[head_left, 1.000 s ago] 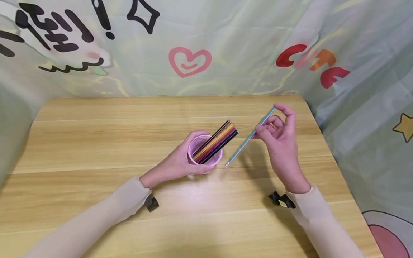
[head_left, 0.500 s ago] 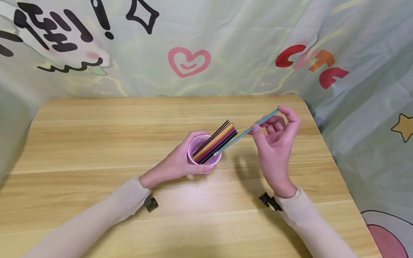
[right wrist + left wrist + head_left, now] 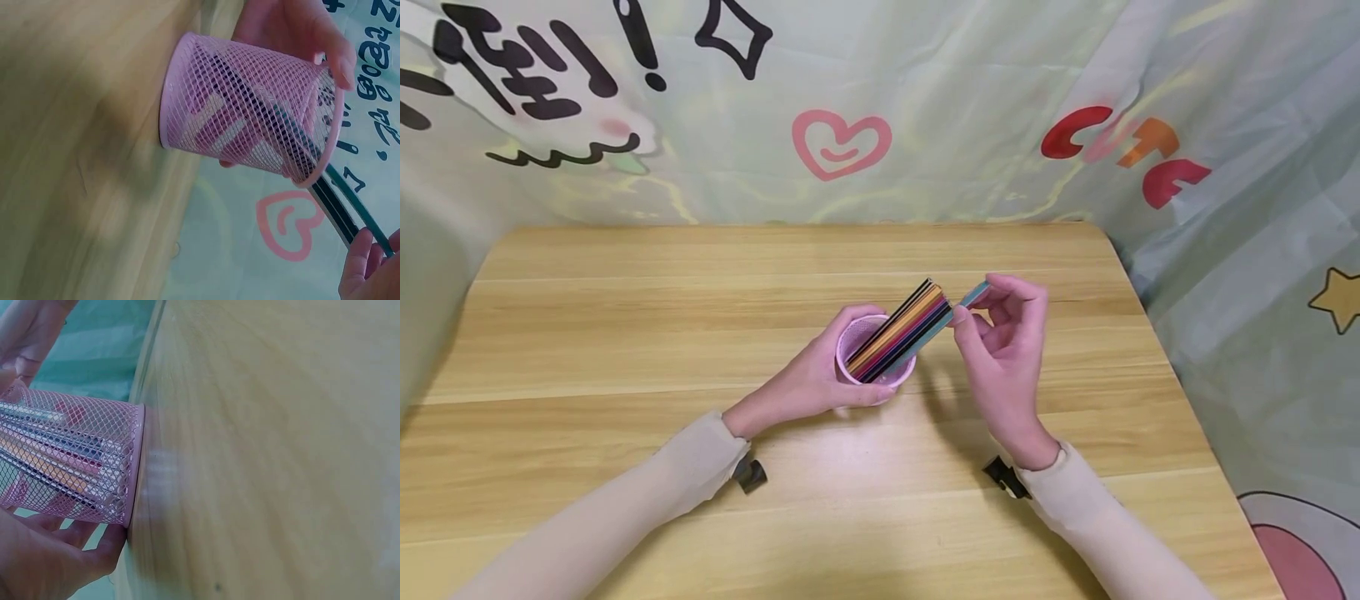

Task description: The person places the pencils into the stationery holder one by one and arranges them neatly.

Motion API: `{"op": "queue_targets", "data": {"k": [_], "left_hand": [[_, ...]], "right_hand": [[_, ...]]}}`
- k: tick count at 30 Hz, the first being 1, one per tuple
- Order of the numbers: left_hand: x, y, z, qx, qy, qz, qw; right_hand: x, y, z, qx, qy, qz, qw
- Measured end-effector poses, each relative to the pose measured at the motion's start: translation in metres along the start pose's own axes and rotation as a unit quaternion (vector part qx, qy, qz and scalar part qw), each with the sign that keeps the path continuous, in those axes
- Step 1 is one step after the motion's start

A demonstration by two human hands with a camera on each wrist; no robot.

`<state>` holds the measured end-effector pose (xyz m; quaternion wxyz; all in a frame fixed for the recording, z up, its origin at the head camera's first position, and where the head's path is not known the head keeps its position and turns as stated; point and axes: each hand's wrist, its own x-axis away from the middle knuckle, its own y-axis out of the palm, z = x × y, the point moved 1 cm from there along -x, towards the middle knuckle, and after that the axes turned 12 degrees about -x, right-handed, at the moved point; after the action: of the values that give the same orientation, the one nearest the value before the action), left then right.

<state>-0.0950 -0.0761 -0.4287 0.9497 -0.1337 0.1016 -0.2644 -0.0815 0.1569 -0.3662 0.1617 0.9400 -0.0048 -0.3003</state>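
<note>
My left hand [image 3: 812, 371] grips a pink mesh pencil cup [image 3: 250, 106] by its side, fingers and thumb wrapped round it. A bundle of pencils [image 3: 902, 333] in black, orange and dark red leans out of the cup toward the upper right. With thumb and fingers my right hand [image 3: 1003, 358] pinches a light blue pencil [image 3: 973, 294] near its upper end. The blue pencil lies along the right side of the bundle, its lower end inside the cup. Through the mesh in the left wrist view, the pencil ends [image 3: 94, 456] show near the cup's base.
The wooden table [image 3: 625, 317] spreads out around both hands. Behind it hangs a pale printed curtain [image 3: 970, 108], which also runs down the right side. A black strap end [image 3: 1006, 477] sticks out at the right wrist, another strap end [image 3: 750, 475] at the left.
The right hand has moved left and slightly down, bringing the blue pencil from beside the cup into it, alongside the others. The left hand and cup have stayed in place.
</note>
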Motion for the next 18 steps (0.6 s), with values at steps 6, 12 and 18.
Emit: {"op": "queue_targets", "data": {"k": [6,12,18], "left_hand": [[0.000,0.001,0.001,-0.007,-0.005,0.003,1.0000],[0.000,0.002,0.001,-0.008,-0.010,0.004,0.9999],[0.001,0.001,0.001,-0.008,-0.013,0.002,0.9999]], "right_hand": [[0.007,0.001,0.005,0.022,0.027,-0.003,0.9994],[0.013,0.001,0.007,0.056,0.062,-0.014,0.9964],[0.015,0.000,0.006,0.078,0.087,-0.027,0.9928]]}}
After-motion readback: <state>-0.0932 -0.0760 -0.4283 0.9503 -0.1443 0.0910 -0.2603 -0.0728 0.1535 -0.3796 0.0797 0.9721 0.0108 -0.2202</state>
